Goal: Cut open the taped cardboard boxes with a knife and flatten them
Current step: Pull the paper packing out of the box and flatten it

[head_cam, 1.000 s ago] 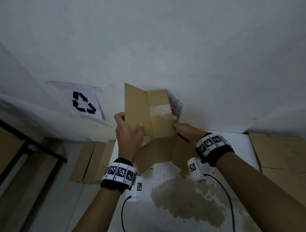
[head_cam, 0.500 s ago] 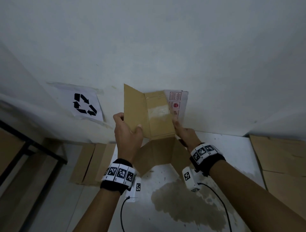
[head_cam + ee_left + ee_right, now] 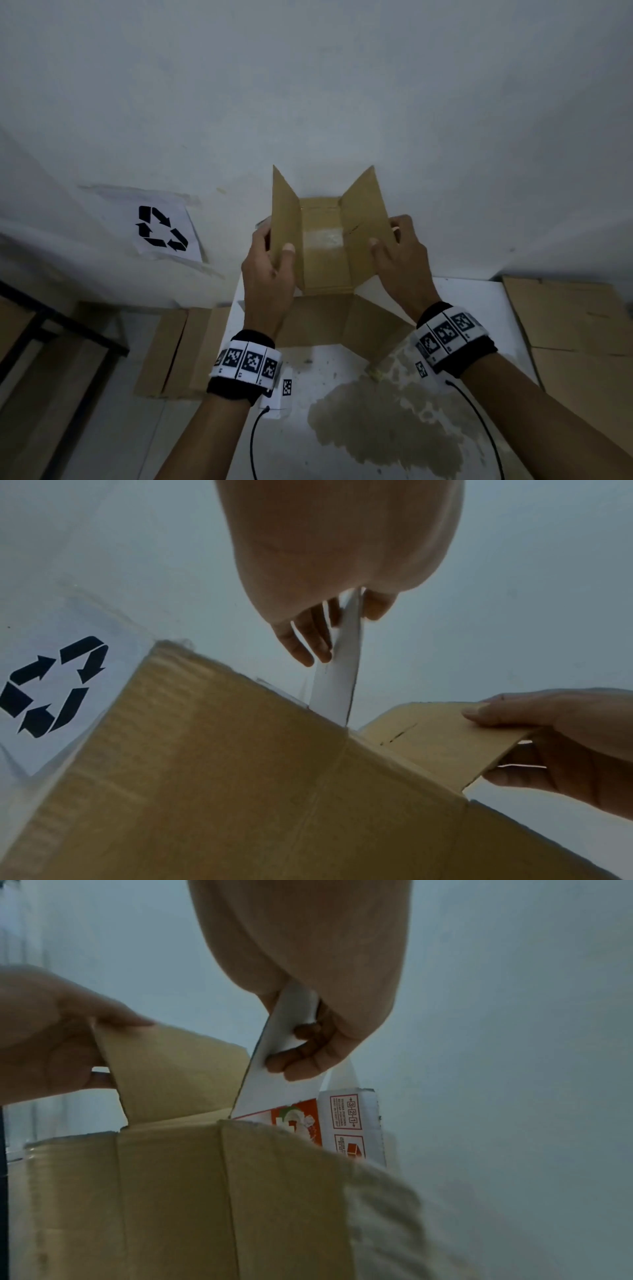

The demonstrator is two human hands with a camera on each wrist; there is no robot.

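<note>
Cardboard box [image 3: 325, 260] upright, long axis vertical, flaps splayed up; left hand [image 3: 269, 274] & right hand [image 3: 400, 263] each pinch a flap.

The cardboard box [image 3: 325, 253] I hold is plain brown inside, white outside with orange-red print. My wristbands [image 3: 245, 365] are black, with white tags in black square patterns. The sheet [image 3: 164, 228] on the pale grey wall [image 3: 308, 85] shows black recycling arrows.

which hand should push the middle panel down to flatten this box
Either; slightly the right hand. Both pinch side flaps of the box, but the left hand holds lower, steadying it.
</note>
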